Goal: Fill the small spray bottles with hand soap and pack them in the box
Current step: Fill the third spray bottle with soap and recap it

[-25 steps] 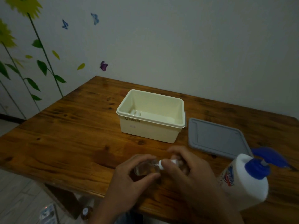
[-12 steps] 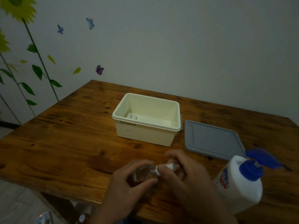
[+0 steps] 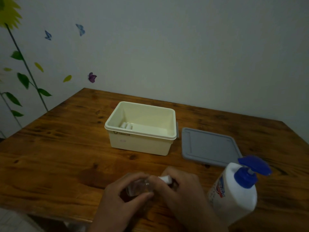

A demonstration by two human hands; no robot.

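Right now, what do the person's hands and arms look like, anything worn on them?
Both are bare: the left hand and right hand show no gloves, rings or watch, and no sleeves cover the visible forearms. Fingers are uncovered, nails short. The dim light hides finer detail.

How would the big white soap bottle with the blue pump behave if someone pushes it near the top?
The soap bottle stands tall, so a high push may tip it. Its blue pump juts sideways and could catch. Its smooth plastic looks possibly slippery.

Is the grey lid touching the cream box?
Apart. The head view shows a strip of bare wooden table between the grey lid and the cream box.
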